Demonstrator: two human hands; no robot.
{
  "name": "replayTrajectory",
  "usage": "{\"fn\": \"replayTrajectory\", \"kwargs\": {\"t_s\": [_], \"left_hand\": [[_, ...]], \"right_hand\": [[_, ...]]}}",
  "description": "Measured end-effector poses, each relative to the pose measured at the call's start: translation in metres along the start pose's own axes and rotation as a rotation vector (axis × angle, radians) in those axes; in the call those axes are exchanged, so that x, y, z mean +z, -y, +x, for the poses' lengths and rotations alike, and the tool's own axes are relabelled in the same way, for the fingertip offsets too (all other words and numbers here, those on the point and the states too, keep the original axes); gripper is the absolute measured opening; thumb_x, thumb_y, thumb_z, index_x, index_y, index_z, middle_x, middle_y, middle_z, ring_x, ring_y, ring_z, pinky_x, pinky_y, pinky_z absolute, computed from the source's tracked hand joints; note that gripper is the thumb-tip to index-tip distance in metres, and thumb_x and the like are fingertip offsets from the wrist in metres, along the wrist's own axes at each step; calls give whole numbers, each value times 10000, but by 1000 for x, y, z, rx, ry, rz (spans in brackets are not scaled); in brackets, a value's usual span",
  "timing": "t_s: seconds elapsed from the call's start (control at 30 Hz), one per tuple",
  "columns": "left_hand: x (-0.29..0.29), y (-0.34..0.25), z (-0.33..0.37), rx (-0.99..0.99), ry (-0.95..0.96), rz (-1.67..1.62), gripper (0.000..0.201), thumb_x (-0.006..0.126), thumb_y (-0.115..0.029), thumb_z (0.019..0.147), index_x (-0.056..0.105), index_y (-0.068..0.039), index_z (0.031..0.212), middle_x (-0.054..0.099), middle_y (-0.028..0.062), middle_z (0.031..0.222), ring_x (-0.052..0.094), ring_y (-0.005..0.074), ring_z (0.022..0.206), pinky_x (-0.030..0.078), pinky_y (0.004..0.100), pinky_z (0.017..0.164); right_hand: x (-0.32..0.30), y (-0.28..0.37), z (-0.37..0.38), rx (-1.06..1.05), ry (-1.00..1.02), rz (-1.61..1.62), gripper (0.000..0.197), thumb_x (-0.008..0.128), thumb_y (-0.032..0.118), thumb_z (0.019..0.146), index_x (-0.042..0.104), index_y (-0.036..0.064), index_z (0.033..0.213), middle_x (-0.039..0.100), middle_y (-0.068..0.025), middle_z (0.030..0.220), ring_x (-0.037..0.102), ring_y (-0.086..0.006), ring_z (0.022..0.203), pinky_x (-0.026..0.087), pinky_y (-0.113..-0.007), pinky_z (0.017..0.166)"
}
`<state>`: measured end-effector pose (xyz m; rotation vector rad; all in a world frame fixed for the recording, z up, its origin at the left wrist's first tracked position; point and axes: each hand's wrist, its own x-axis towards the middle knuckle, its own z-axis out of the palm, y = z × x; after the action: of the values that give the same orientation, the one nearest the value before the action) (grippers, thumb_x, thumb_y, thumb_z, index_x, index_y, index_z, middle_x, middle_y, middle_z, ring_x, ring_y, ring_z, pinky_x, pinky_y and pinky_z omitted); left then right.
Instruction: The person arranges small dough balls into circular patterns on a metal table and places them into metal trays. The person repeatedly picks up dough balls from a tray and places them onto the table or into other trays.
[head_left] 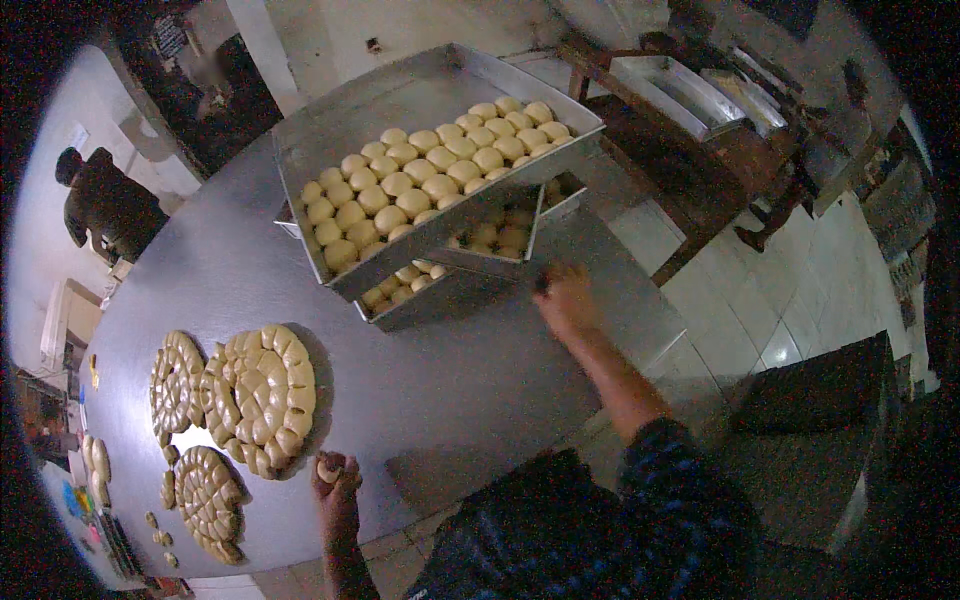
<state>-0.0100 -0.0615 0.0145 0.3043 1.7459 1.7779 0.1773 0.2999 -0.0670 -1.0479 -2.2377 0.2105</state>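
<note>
Dim bakery room, pale tiled floor at right, grey metal table filling the middle. Toward the far side of the table, stacked metal trays: top tray lying askew across the lower ones, its near half packed with rows of pale round dough balls, its far half bare. Lower trays peeking out beneath, also holding dough balls. At the left part of the table, round clusters of dough pieces pressed edge to edge: largest dough round just beside a second round, a third round nearer the table's edge, loose small pieces scattered about it.

Left hand raised above the table's near edge, fingers curled and pinching a small dough ball, just beside the largest dough round but not touching it. Right hand stretched far forward, resting on the table by the corner of the lower trays; blurred, fingers bunched, something dark at the fingertips, whether pinched or merely touched impossible to tell. Dark blue checked sleeve on the right arm.

Beyond the table, wooden rack with more empty trays. At far left, another person in dark clothing, standing well apart.
</note>
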Motion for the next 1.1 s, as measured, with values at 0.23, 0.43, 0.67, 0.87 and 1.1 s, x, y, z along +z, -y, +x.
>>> {"fn": "replayTrajectory", "kwargs": {"t_s": [0.23, 0.43, 0.67, 0.87, 1.1], "left_hand": [[33, 1, 22, 21, 31, 128, 278, 661, -24, 718, 417, -120, 810, 419, -33, 729, 435, 73, 665, 402, 226, 572], [74, -19, 21, -17, 77, 77, 327, 656, -52, 730, 420, -110, 949, 447, -10, 814, 458, 93, 742, 410, 238, 656], [17, 26, 0, -44, -336, 218, 242, 629, -40, 751, 403, -126, 755, 399, -42, 694, 387, 68, 629, 345, 218, 557], [70, 0, -10, -6, -229, 53, 257, 622, -40, 761, 386, -127, 709, 375, -47, 657, 357, 61, 598, 319, 221, 526], [37, 11, -19, -71, -195, -371, 224, 525, -159, 843, 457, -25, 1009, 516, 79, 916, 512, 179, 873, 444, 313, 761]], "right_hand": [[-27, -11, -1, -170, 77, 73, 229, 632, 107, 702, 516, 35, 886, 515, -157, 938, 485, -332, 878, 400, -450, 769], [-65, -3, -18, -253, 272, 167, 291, 633, 137, 692, 550, 31, 950, 545, -159, 998, 515, -351, 941, 393, -442, 864], [-140, 30, 142, 2, 557, 1089, 343, 597, 110, 745, 493, 51, 1067, 536, -49, 1013, 530, -157, 923, 465, -311, 764], [-77, 119, 331, -245, -367, 1136, 311, 568, 91, 778, 510, 49, 1081, 579, -99, 973, 558, -199, 894, 457, -320, 778], [-29, 159, 307, -373, -47, 761, 195, 514, 172, 822, 609, 19, 895, 627, -129, 784, 607, -261, 704, 481, -358, 695]]}}
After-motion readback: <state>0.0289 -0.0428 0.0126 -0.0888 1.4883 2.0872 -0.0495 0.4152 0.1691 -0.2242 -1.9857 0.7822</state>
